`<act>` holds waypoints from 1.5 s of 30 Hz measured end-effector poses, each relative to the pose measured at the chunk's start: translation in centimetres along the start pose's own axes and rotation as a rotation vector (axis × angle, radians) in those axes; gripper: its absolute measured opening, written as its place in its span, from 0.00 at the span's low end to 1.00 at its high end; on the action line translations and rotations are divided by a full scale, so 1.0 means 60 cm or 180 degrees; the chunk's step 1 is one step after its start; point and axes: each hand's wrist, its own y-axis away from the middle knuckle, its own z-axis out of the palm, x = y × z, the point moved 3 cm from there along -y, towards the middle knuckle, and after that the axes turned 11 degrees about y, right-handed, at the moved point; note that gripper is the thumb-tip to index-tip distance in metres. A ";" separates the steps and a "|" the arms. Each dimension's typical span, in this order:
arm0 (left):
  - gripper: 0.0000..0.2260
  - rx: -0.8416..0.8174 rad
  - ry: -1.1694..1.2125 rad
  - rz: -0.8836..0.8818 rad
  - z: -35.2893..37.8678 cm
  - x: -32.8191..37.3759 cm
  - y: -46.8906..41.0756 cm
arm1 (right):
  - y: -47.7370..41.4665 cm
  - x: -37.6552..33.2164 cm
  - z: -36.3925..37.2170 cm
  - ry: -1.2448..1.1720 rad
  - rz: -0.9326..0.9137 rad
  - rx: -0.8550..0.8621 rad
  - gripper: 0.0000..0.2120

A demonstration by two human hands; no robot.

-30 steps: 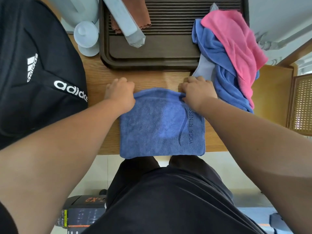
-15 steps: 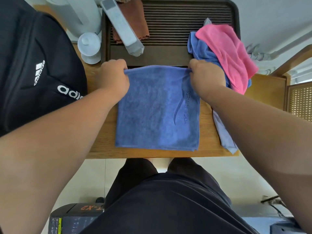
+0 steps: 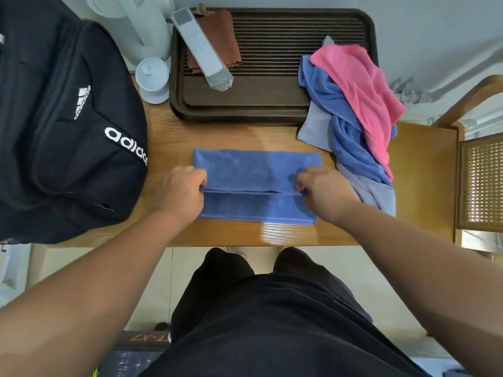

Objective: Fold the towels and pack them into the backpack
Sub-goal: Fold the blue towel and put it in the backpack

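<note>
A blue towel (image 3: 255, 170) is laid flat on the wooden surface (image 3: 231, 134), just in front of the dark tray (image 3: 245, 112) and apart from it. Its long axis runs left to right, parallel to the tray's front rim. One short end points toward the backpack (image 3: 62, 131), which is seen left of the tray. The other points toward a heap of loose towels (image 3: 353, 77), pink over blue, draped over the tray's right front corner.

The upper layer is doubled over, and its free edge lies along the towel's length. A strip of the lower layer is left showing on the side away from the tray. That edge is pinched at its left end by the left hand (image 3: 181, 194) and at its right end by the right hand (image 3: 324, 194), with the fingers curled on the cloth.
</note>
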 end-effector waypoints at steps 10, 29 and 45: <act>0.11 -0.0315 -0.0496 0.0143 0.044 -0.022 0.069 | 0.067 -0.052 0.033 0.0241 0.0112 -0.0314 0.07; 0.31 -0.0437 -0.0304 -0.0016 0.072 0.065 0.005 | -0.018 -0.126 0.038 0.0184 0.0349 -0.0151 0.30; 0.39 -0.0598 -0.0664 0.0421 0.139 -0.031 -0.034 | -0.011 -0.037 0.136 0.0575 0.0732 -0.0285 0.41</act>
